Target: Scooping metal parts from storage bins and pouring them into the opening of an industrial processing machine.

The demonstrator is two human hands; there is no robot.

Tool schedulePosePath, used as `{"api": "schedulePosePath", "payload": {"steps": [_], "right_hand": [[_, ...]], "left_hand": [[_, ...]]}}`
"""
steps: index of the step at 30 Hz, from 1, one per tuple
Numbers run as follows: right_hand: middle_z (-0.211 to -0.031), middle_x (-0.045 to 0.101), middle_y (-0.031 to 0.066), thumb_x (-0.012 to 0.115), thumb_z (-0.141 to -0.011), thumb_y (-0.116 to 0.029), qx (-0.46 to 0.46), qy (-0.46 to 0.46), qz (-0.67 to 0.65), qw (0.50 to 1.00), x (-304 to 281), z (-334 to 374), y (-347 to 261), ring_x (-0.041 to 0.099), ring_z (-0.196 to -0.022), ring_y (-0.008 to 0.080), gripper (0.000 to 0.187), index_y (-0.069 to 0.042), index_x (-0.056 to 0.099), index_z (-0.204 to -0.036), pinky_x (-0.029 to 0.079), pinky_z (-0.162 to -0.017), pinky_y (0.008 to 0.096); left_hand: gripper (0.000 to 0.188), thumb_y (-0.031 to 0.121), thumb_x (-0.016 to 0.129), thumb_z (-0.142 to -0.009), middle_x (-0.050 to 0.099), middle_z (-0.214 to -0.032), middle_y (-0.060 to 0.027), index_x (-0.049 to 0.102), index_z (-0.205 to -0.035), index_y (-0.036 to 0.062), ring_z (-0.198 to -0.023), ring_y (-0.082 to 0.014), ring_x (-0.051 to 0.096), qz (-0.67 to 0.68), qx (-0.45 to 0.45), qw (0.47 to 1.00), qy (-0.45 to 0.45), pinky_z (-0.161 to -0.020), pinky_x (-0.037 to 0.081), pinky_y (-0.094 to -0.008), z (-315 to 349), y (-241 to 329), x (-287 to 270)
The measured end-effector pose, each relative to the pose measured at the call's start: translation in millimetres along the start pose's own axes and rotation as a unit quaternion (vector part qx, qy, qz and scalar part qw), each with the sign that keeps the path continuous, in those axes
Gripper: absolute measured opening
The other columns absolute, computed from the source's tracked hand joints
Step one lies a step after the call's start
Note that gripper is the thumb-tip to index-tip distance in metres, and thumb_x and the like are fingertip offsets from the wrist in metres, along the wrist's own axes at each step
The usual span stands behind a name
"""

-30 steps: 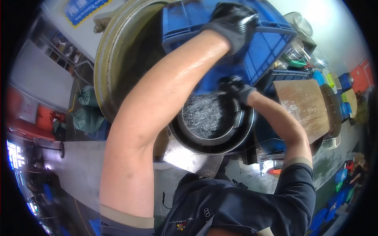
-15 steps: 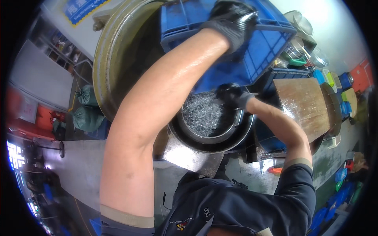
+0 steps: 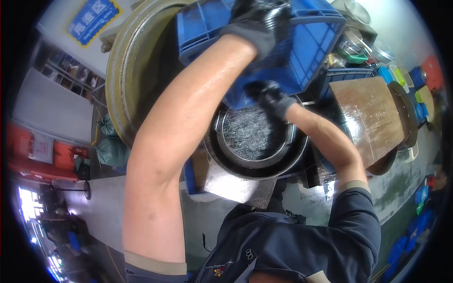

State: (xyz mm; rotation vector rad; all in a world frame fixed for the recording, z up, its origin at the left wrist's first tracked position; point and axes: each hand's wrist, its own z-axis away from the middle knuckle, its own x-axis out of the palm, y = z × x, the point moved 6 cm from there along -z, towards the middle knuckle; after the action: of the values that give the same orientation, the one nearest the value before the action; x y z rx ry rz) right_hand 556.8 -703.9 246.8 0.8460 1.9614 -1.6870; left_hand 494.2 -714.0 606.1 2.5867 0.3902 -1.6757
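A blue plastic crate (image 3: 306,49) is tipped with its opening toward me, above a round pan (image 3: 255,162) holding small, dark, shiny pieces (image 3: 250,133). My left hand (image 3: 264,18), in a black glove with a grey cuff, is closed over the crate's upper rim; its fingertips are hidden. Lower down, my right hand (image 3: 271,95), gloved alike, is at the crate's lower lip, over the far side of the pan. Motion smears its fingers, so I cannot tell whether they hold anything. The pan sits inside a wider dark round vessel (image 3: 230,165).
A large round drum (image 3: 115,80) with a yellowish rim stands at left, beside green sacks (image 3: 112,150). At right, a brown board (image 3: 370,120) lies near another blue crate (image 3: 347,74). Metal strainers (image 3: 353,45) are farther back. A shiny metal sheet (image 3: 240,185) lies below the pan.
My right hand has moved left and slightly up toward the crate's opening. The crate and my left hand have shifted a little left in view, as my head view turned slightly.
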Motion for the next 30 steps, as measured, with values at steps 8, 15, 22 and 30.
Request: {"api": "schedulePosePath", "payload": {"steps": [8,15,22,30], "right_hand": [[-0.118,0.066,0.0089,0.048,-0.098,-0.022,0.087,0.293,-0.334,0.891,40,209,156,0.062,-0.106,0.0216,0.033,-0.007,0.062,-0.123,0.05,-0.092,0.0346],[-0.087,0.066,0.0033,0.056,-0.096,-0.027,0.124,0.552,-0.35,0.746,-83,266,-43,0.058,-0.074,0.019,0.024,-0.005,0.06,-0.105,0.048,-0.067,0.0325],[-0.104,0.064,0.0123,0.05,-0.095,-0.046,0.099,0.742,-0.483,0.454,-146,281,-37,0.06,-0.097,0.0231,0.046,-0.006,0.059,-0.116,0.049,-0.09,0.042],[-0.112,0.06,0.0218,0.038,-0.101,-0.044,0.118,0.496,-0.63,0.586,-106,214,-52,0.06,-0.1,0.0281,0.051,-0.002,0.054,-0.124,0.051,-0.085,0.0409]], "left_hand": [[0.014,0.013,0.057,-0.078,0.069,-0.085,-0.0169,0.065,-0.087,0.0054,-0.08,-0.0292,0.07,0.007,0.126,0.98,0.153,-0.069,0.056,-0.0394,-11,51,2],[0.027,0.025,0.059,-0.082,0.068,-0.096,-0.0061,0.062,-0.103,0.0102,-0.083,-0.0193,0.069,-0.094,0.051,0.987,0.122,-0.072,0.057,-0.0307,64,1,18],[0.025,0.027,0.052,-0.087,0.067,-0.091,-0.0019,0.062,-0.105,0.0135,-0.077,-0.0141,0.065,-0.031,0.027,0.99,0.134,-0.068,0.053,-0.0251,92,3,17],[0.034,0.018,0.058,-0.08,0.068,-0.094,-0.0062,0.062,-0.114,0.0132,-0.078,-0.0217,0.067,-0.081,-0.034,0.991,0.101,-0.067,0.055,-0.0366,114,-15,29]]}}
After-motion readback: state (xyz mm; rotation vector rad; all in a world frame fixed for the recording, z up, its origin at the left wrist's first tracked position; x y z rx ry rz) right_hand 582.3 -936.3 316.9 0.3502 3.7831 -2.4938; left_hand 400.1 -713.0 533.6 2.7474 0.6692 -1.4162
